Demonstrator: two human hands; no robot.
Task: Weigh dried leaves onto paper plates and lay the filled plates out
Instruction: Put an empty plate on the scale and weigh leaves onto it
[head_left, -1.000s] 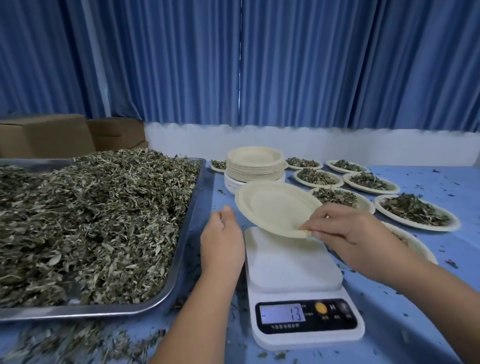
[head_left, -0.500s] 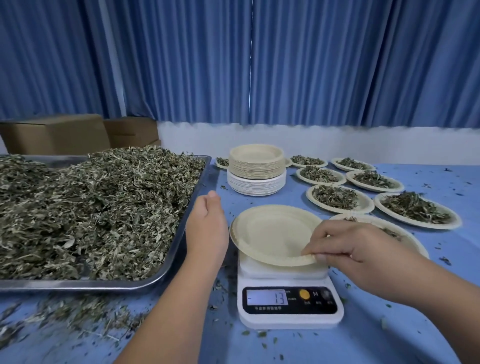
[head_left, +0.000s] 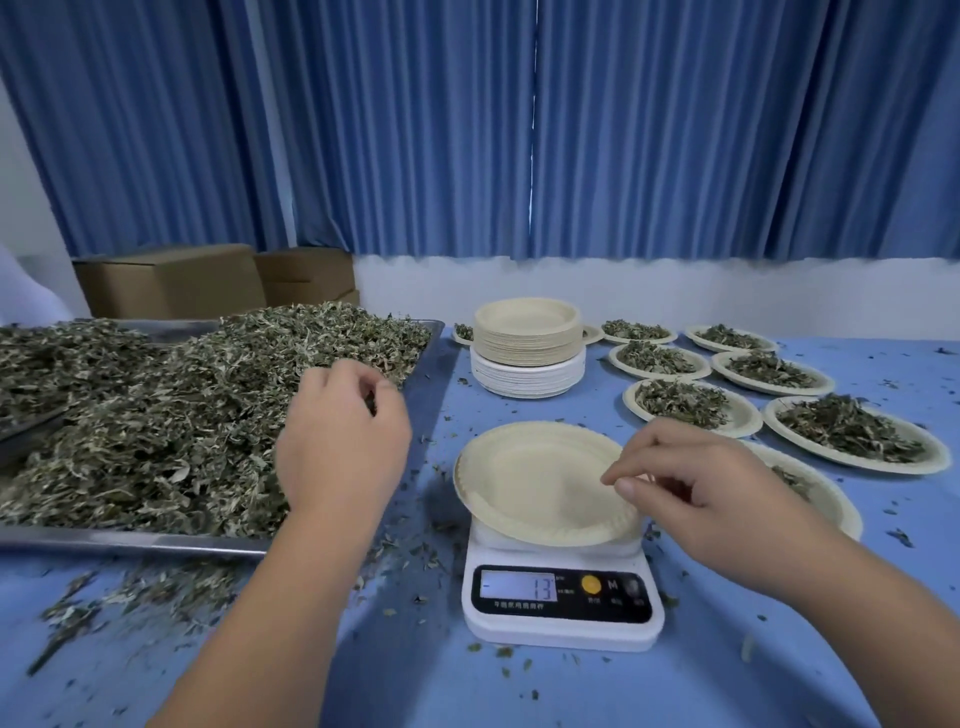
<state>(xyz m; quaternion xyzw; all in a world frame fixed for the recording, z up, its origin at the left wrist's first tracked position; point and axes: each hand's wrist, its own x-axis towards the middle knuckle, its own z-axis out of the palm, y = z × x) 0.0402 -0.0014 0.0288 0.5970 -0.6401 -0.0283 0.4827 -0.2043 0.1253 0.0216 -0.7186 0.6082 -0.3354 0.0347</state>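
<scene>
**Head view.** An empty paper plate (head_left: 530, 483) is sitting on the scale (head_left: 561, 618), whose display is reading 13. The right hand (head_left: 691, 493) is hovering at the plate's right rim, thumb and forefinger nearly meeting; whether they are pinching it cannot be told. The left hand (head_left: 343, 441) is curling its fingers over the dried leaves (head_left: 182, 415) heaped in the tray (head_left: 130, 543); whether it is enclosing any is unclear. Filled plates (head_left: 852, 434) are lying on the surface (head_left: 779, 649). The leaves are probably light, brittle and loose, best taken in small pinches. The thin plate is best lifted by opposite rims.
</scene>
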